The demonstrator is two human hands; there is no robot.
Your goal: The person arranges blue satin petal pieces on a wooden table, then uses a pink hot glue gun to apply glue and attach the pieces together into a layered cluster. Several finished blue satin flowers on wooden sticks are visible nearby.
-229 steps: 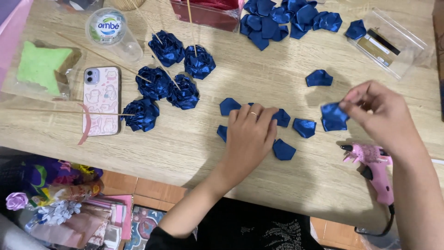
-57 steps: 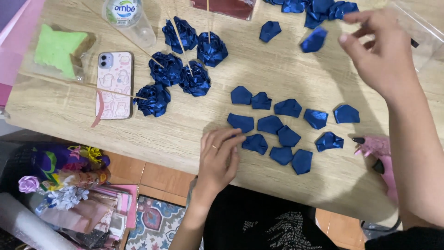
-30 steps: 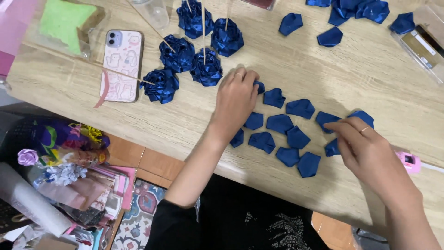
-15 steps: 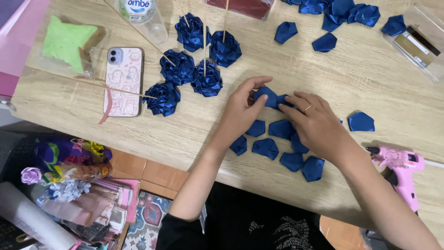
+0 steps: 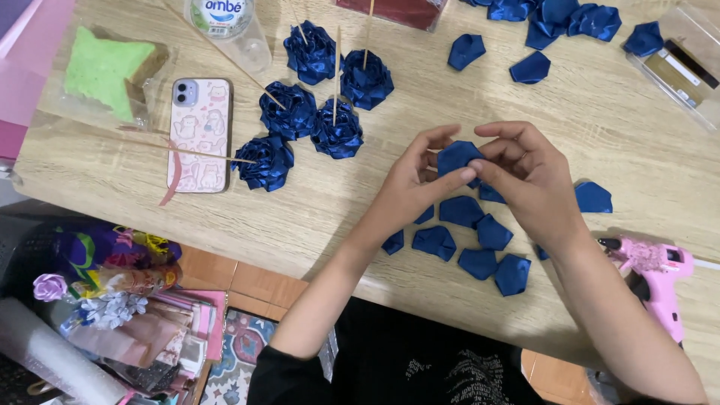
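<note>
Pinching from both sides, the left hand and the right hand met over the pale wooden table, their fingertips clamped together on one folded blue satin ribbon petal held just above the tabletop. Directly beneath the hands lay a cluster of loose blue satin petals, some partly hidden by the right wrist, with one more just to the right. Further left stood five finished blue ribbon roses on thin wooden skewers, grouped close together — and beside them a phone in a pink patterned case lay flat, camera end away from the person. A green star-shaped sponge sat in clear wrapping at the far left. Near the right forearm, a pink hot glue gun rested on the table edge. More blue petals were heaped along the far side, next to a clear plastic box.
</note>
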